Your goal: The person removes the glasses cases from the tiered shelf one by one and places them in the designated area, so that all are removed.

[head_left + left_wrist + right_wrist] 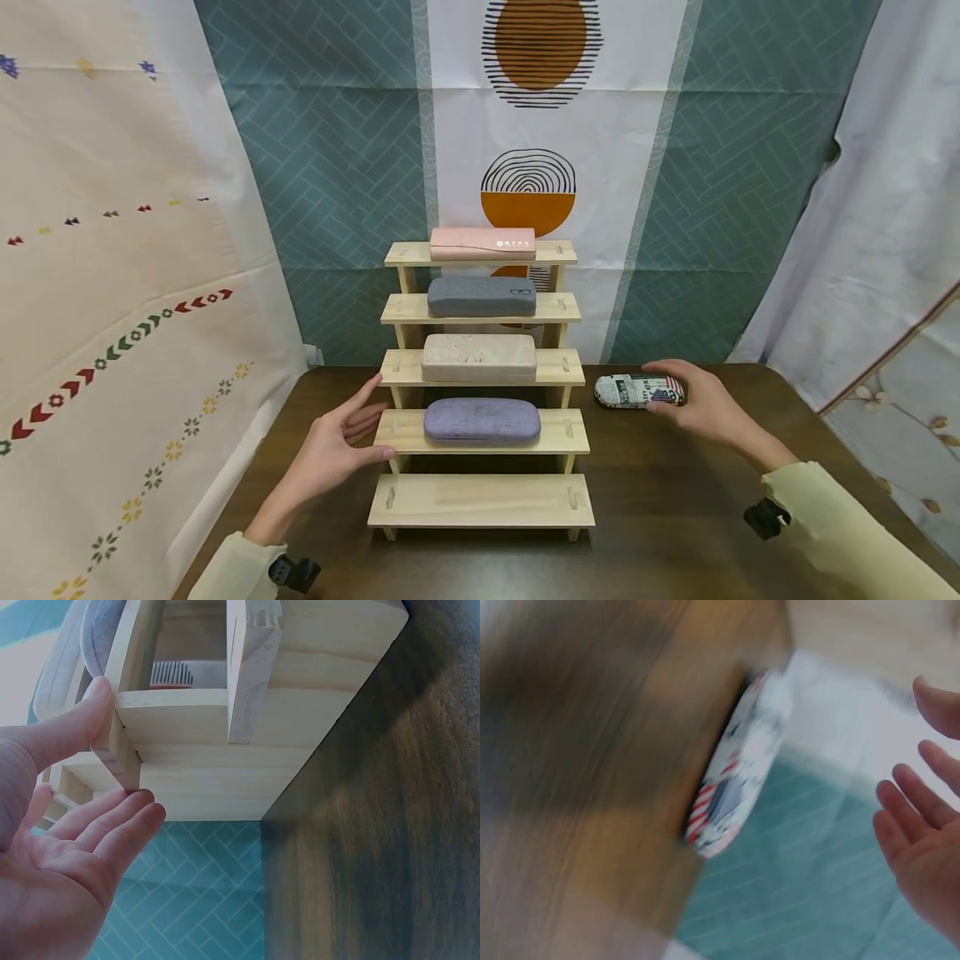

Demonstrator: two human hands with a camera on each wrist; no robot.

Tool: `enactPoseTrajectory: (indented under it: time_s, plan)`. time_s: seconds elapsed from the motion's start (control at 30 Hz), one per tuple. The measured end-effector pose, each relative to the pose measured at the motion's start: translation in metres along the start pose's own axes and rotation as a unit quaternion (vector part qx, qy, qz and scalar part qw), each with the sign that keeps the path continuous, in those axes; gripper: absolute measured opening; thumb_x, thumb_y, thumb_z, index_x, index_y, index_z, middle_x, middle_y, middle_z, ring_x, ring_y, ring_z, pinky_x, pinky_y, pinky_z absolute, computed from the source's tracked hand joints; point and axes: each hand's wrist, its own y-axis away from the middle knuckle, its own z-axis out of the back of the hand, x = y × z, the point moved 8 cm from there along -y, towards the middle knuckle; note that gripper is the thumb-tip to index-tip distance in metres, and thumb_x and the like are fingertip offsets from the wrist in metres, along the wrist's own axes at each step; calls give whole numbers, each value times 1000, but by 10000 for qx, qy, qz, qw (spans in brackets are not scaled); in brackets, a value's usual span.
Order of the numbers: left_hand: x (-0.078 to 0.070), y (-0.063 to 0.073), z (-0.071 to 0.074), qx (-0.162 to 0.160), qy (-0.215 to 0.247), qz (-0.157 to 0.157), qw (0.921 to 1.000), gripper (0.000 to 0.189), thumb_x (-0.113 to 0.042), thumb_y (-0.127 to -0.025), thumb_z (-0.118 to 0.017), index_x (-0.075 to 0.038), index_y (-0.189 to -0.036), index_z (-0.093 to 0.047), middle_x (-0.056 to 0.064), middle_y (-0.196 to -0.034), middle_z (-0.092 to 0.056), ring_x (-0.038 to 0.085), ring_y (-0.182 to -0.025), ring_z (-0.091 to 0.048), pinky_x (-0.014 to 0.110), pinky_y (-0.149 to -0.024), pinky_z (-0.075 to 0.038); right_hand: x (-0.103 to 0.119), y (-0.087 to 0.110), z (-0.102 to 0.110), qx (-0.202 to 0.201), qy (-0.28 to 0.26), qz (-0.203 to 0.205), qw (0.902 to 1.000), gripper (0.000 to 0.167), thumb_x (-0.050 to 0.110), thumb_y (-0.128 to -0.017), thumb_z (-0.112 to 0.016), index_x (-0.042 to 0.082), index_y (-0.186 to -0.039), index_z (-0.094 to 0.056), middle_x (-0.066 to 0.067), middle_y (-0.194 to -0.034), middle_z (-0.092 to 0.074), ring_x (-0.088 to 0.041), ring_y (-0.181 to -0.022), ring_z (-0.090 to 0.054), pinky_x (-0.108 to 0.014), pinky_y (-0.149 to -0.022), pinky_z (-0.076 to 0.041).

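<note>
My left hand is at the left side of a stepped wooden display rack. In the left wrist view its thumb and fingers pinch the end of one plank, thumb on one edge and fingertips at the other. My right hand reaches over a glasses case with a newspaper-and-flag print, lying on the table right of the rack. Its fingers are spread and, in the right wrist view, stand apart from the printed case.
On the rack's steps sit glasses cases: pink on top, then grey, cream and purple. The lowest step is bare wood. A dark brown table lies beneath, with patterned cloths hanging behind and beside it.
</note>
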Motion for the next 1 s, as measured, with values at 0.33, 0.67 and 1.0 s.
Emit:
enactPoseTrajectory:
  time_s: [0.33,0.67,1.0]
  plan:
    - [-1,1,1,-17,100,25,9999,108,-3,-80,-93,-29,-167,-35,28,-144,-59,41,-132,-59,43,-103,-54,79,9,-12,-151,-354,315,9988,54,12,-84,-91,7,-134,-70,-8,-132,-70,-33,-121,-65,-61,-101,-50]
    - [0,3,-1,-90,195,59,9998,105,-4,-80,-93,-30,-165,-38,27,-145,-58,41,-133,-59,46,-105,-52,119,2,-48,257,-764,429,9958,53,12,-86,-90,9,-134,-69,-4,-133,-68,-30,-127,-62,-55,-103,-54]
    - [3,3,-1,-151,246,75,9996,104,-3,-80,-93,-30,-165,-39,26,-146,-58,41,-133,-58,46,-105,-51,142,-13,-76,435,-1048,435,9926,56,16,-90,-87,7,-140,-65,-8,-140,-65,-30,-132,-59,-54,-107,-52]
